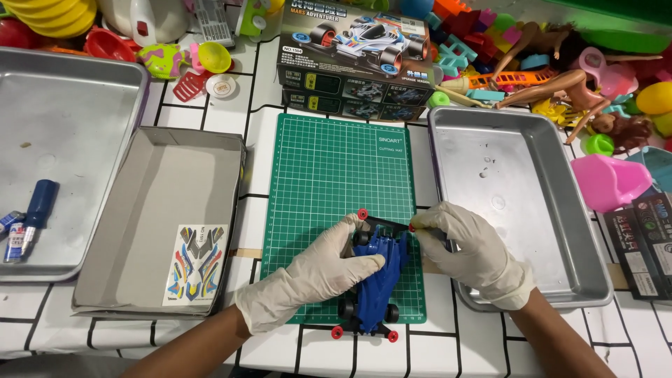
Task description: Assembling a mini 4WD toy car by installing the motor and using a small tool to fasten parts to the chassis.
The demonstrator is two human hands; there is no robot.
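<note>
Far left, at nine o'clock, a shallow metal tray (70, 112) held a blue-handled tool (36, 210) and a small tube (12, 234). Beside it an open grey cardboard box lid (150, 189) carried an unused sticker sheet in many colours (195, 264); none of its decals seemed to be on the car, so by my reading the decoration was not yet done.

Centre, on the green gridded cutting mat (336, 161) on the white tiled desk (203, 115), lay the blue plastic toy racing car (378, 269), toward the mat's six o'clock edge. Body shell was on, black wheels fitted, red rollers at the twelve and six o'clock ends. Assembly looked near complete.

Left hand (311, 276), in a pale rubber glove, lay over the car's nine o'clock flank, grip closed on the body. Right hand (476, 252), gloved alike, came in from three o'clock with fingertips pinched at the front bumper by a red roller; grip closed on that part of the car, though the exact contact was hidden.

At twelve o'clock stood the dark printed car kit box (353, 59). A second metal tray (518, 196) sat at three o'clock, with mixed plastic toys (560, 63) beyond.
</note>
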